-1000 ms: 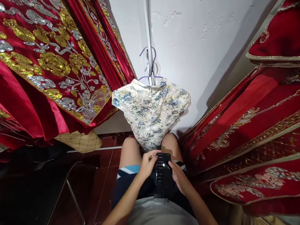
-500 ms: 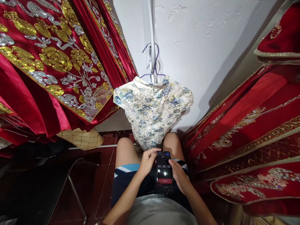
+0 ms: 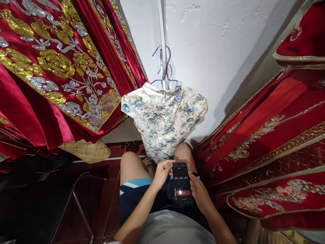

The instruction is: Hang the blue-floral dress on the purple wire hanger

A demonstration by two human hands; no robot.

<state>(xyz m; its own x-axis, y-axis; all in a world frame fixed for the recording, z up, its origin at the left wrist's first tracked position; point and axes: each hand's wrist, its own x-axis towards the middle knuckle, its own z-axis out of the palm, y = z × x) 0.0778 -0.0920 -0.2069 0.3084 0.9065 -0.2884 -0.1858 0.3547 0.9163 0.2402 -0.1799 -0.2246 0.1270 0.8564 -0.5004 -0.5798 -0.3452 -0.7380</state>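
A black smartphone sits between my two hands above my lap, its screen lit with a timer reading 00:46:40 and a red bar below. My left hand has its thumb and fingers pinched at the phone's upper left corner. Along the right edge, my right hand is wrapped round the phone; its fingers behind are hidden. Just beyond my knees hangs a floral dress in cream and blue on a purple hanger.
Red embroidered drapes with gold and silver sequins hang at the left, and more red beaded garments fill the right. A black chair with metal legs stands at lower left. Behind the dress is a white wall.
The phone has shifted slightly right in view, with both hands still at it. My right thumb has moved off the screen to its edge. The view has turned a little.
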